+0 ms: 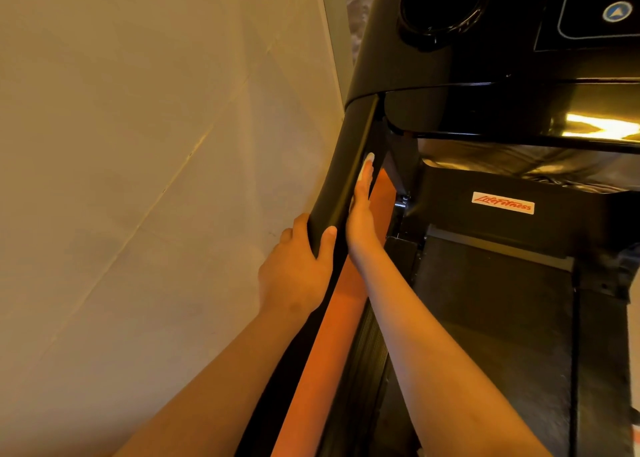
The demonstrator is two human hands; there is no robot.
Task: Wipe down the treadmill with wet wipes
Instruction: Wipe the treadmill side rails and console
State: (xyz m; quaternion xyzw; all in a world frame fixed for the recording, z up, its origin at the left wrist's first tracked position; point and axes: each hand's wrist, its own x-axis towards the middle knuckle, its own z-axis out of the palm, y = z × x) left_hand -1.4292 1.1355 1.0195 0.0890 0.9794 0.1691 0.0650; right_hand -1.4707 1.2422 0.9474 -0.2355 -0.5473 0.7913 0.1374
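Black treadmill handrail gripped by left hand; right hand, fingers straight, presses wipe.

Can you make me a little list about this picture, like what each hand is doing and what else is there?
machine: treadmill, black rail running up to the console
left hand: grips the rail from the wall side
right hand: fingers straight, pressing on the rail's inner side
wipe: white, peeking out at the right fingertips
label: white with red letters
belt: dark, below the label
wall: pale, left of the rail
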